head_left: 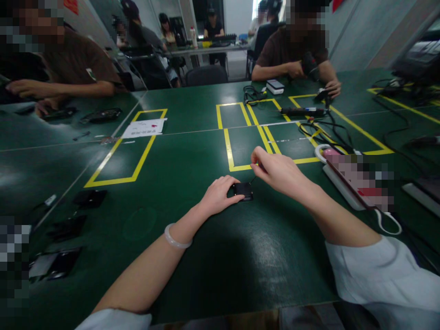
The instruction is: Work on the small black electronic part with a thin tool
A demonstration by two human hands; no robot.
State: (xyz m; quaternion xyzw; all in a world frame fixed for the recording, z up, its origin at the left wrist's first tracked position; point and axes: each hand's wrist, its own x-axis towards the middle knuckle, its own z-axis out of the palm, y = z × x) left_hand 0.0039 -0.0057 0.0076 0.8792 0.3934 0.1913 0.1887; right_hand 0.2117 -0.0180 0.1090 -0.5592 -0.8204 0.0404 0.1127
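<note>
A small flat black rectangular part (pixel 244 190) lies on the green table in front of me. My left hand (pixel 218 195) grips its left side, thumb along the near edge and fingers at the far corner. A pale bangle (pixel 178 238) circles the left wrist. Beside the part's far right corner, my right hand (pixel 277 168) is closed in a pinch. From its fingertips a thin dark tool (pixel 253 180) slants down to that corner. Most of this tool is hidden by the fingers, so its exact kind cannot be made out.
Several black pieces (pixel 90 198) lie at the left. A paper sheet (pixel 144 128) and yellow tape rectangles (pixel 231 158) mark the table. To the right are a phone (pixel 354 178), cables (pixel 343 128) and a black electric screwdriver (pixel 302 112). Co-workers sit across the table.
</note>
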